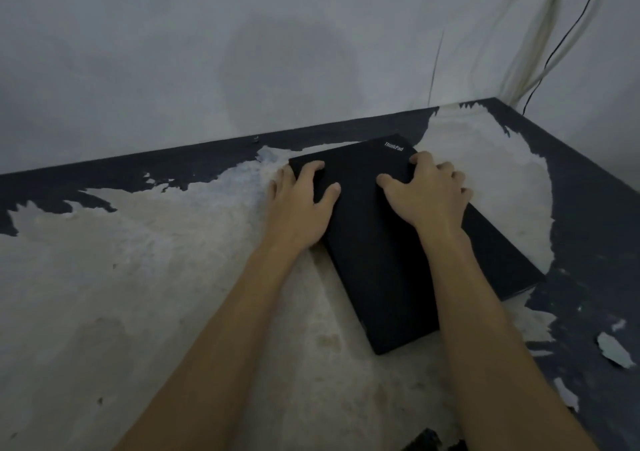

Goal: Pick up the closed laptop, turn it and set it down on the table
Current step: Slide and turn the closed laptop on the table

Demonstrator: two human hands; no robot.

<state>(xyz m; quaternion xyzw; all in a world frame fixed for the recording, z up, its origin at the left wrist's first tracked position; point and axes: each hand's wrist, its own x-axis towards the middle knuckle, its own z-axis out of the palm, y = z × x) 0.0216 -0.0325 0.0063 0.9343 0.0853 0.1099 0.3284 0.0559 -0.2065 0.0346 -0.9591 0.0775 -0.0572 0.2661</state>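
A closed black laptop (377,260) with a small white logo at its far corner lies on the worn table (138,277), turned at an angle with its long side running toward me. My left hand (301,201) grips its far left edge, thumb on the lid and fingers curled over the side. My right hand (426,190) grips the far right edge the same way, fingers wrapped around the side. I cannot tell whether the laptop rests flat or is slightly raised.
The table's dark paint has peeled into large pale patches. A grey wall (242,52) runs right behind the table. Pale cables and a thin black wire (554,48) hang in the far right corner. A dark object (429,442) shows at the bottom edge.
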